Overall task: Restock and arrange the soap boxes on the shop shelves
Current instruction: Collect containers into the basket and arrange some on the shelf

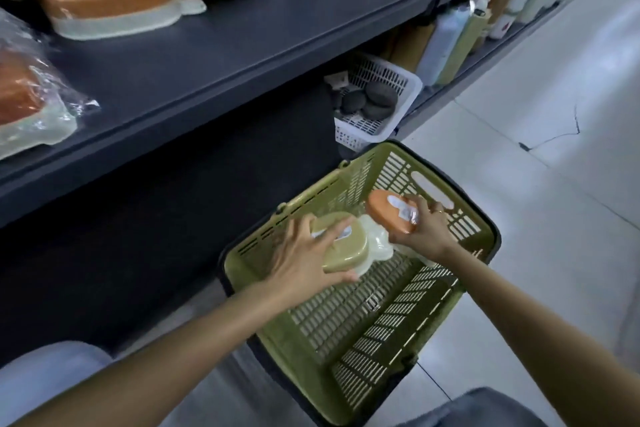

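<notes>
Olive-green plastic basket (304,350) sits on the tiled floor (554,135) beside the dark shelf (214,55), both hands over it. Left hand (301,263) grasps an olive soap box (343,246) from above, fingers curled over its lid; right hand (424,229) grips an orange soap box (388,211), raised above the basket's far end. More wrapped soap boxes (107,3) lie on the shelf above.

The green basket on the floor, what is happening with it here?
A person is taking wrapped soap boxes out of the green basket, which sits on the floor beside the dark shelf. The left hand grips an olive soap box, and the right hand holds an orange soap box. Both are above the basket. Similar orange and cream soap boxes already lie on the shelf.
</notes>
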